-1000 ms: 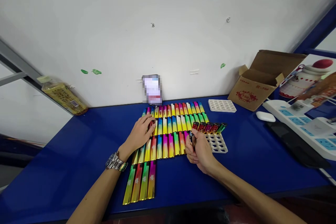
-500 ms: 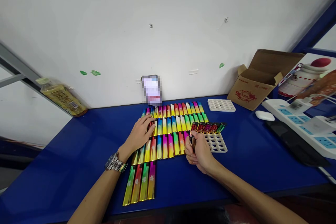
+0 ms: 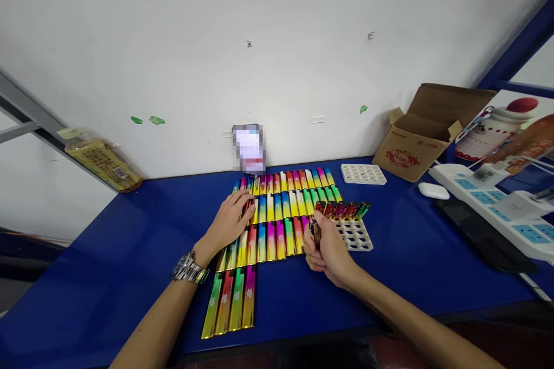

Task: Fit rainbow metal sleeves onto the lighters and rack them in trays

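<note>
Rows of shiny rainbow-coloured lighters (image 3: 283,204) lie side by side on the blue table (image 3: 130,242). My left hand (image 3: 229,219) rests on the left end of the middle rows, fingers curled over a lighter there. My right hand (image 3: 326,248) is closed round one dark-topped lighter (image 3: 314,229), held upright just right of the rows. Beside it a white slotted tray (image 3: 355,235) holds a row of several lighters (image 3: 341,209) standing along its far edge. Another group of lighters (image 3: 231,301) lies near the front edge.
A second white tray (image 3: 362,173) and an open cardboard box (image 3: 422,141) stand at the back right. A white case (image 3: 433,190), a dark flat object (image 3: 482,236) and power strips (image 3: 497,202) lie to the right. A bottle (image 3: 101,161) leans at the back left; a phone (image 3: 249,149) leans on the wall.
The view has shifted slightly. Both hands have stayed almost where they were, my right one still gripping the lighter.
</note>
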A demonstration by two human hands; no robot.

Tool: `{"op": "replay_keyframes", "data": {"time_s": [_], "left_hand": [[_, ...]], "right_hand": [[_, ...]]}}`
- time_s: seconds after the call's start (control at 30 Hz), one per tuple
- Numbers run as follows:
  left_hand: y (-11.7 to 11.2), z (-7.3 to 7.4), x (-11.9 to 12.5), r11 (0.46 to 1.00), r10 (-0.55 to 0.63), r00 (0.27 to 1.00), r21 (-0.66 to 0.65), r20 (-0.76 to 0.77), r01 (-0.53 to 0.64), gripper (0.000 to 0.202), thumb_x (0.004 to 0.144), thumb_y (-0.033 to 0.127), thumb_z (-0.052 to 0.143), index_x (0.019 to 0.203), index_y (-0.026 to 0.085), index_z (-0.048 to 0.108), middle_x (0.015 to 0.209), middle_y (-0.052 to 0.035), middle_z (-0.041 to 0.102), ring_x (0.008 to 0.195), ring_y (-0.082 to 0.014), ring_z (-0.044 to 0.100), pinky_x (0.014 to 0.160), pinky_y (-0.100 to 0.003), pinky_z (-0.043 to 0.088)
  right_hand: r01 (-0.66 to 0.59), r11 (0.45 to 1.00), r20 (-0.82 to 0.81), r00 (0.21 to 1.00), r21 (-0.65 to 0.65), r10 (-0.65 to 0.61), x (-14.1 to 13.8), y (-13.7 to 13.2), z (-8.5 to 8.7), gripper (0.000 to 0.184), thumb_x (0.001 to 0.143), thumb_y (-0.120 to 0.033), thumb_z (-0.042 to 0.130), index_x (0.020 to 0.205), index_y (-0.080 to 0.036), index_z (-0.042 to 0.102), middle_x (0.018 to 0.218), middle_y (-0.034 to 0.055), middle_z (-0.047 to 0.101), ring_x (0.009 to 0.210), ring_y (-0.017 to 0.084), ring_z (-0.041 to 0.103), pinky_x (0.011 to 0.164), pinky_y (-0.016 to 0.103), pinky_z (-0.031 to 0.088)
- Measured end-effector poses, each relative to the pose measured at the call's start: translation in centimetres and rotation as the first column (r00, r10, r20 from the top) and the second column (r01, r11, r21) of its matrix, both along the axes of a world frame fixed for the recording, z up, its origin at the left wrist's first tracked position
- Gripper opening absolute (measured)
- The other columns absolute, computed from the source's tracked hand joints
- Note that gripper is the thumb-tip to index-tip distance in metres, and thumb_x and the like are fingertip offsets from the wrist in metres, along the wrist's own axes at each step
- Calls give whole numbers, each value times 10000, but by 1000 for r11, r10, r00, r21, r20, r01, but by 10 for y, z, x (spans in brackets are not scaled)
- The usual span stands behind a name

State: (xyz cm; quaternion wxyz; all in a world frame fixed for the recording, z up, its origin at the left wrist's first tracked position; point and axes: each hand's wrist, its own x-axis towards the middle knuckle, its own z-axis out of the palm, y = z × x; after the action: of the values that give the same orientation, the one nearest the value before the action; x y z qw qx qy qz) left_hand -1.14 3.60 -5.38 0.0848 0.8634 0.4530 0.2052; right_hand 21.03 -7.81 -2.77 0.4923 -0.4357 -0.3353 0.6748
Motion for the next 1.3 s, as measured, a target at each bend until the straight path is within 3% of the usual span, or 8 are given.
{"op": "replay_keyframes", "data": {"time_s": [0.13, 0.23, 0.33, 0.43, 0.57, 0.77, 1.03, 1.3], "left_hand": [[1, -2, -1, 1000, -11, 1000, 21, 3, 11, 377, 956, 408, 312, 1176, 211, 545, 1299, -100, 537, 1258, -262, 444, 1048, -479, 373], [0, -2, 0, 1000, -8, 1000, 20, 9, 7, 379, 955, 409, 310, 1176, 214, 547, 1303, -98, 535, 1262, -263, 442, 1050, -479, 373], [-1, -1, 0, 1000, -3, 1000, 15, 13, 3, 382, 955, 412, 305, 1176, 215, 547, 1310, -96, 531, 1267, -265, 438, 1050, -476, 374], [-1, 0, 0, 1000, -3, 1000, 8, 8, 3, 380, 957, 414, 300, 1169, 215, 546, 1306, -94, 532, 1268, -265, 437, 1047, -473, 376], [-1, 0, 0, 1000, -4, 1000, -4, -6, 4, 375, 958, 406, 301, 1175, 210, 535, 1313, -97, 524, 1277, -264, 427, 1049, -469, 371], [-1, 1, 1, 1000, 6, 1000, -15, -8, -6, 364, 959, 399, 306, 1174, 211, 532, 1324, -93, 518, 1279, -261, 425, 1048, -470, 371], [-2, 2, 1, 999, 15, 1000, -43, -14, -16, 376, 959, 399, 308, 1176, 191, 533, 1331, -101, 514, 1287, -265, 413, 1054, -475, 366], [-2, 1, 1, 1000, 13, 1000, -15, -10, -14, 367, 960, 394, 309, 1170, 199, 537, 1315, -94, 527, 1278, -259, 424, 1045, -464, 376]], "right_hand": [[-48, 964, 62, 998, 263, 33, 10, -7, 4, 398, 909, -578, 390, 809, -205, 486, 493, -74, 434, 385, 78, 384, 422, 214, 378], [-40, 895, 258, 962, 445, -85, 24, -12, 10, 294, 938, -509, 403, 956, -225, 476, 660, -15, 574, 578, 127, 541, 589, 276, 480], [-57, 800, 467, 835, 597, -289, 41, -16, 19, 285, 911, -473, 478, 917, -215, 597, 804, 53, 610, 715, 166, 565, 620, 297, 485], [-77, 712, 559, 679, 698, -475, 56, -18, 27, 210, 862, -396, 587, 917, -218, 684, 809, 59, 599, 735, 181, 555, 598, 299, 474], [-115, 709, 642, 542, 696, -542, 66, -16, 32, 209, 858, -355, 606, 977, -199, 678, 750, 49, 647, 640, 162, 559, 578, 297, 471], [-268, 716, 762, 301, 645, -573, 66, -10, 26, 181, 886, -338, 552, 941, -181, 624, 680, 37, 659, 561, 155, 601, 498, 258, 449], [-420, 694, 805, 191, 585, -562, 66, -8, 11, 222, 950, -277, 410, 1007, -170, 595, 806, 85, 702, 634, 179, 659, 510, 254, 457], [-418, 689, 785, 102, 592, -612, 61, -6, 10, 295, 949, -274, 400, 1120, -124, 587, 741, 82, 681, 554, 165, 617, 468, 251, 427]]}}
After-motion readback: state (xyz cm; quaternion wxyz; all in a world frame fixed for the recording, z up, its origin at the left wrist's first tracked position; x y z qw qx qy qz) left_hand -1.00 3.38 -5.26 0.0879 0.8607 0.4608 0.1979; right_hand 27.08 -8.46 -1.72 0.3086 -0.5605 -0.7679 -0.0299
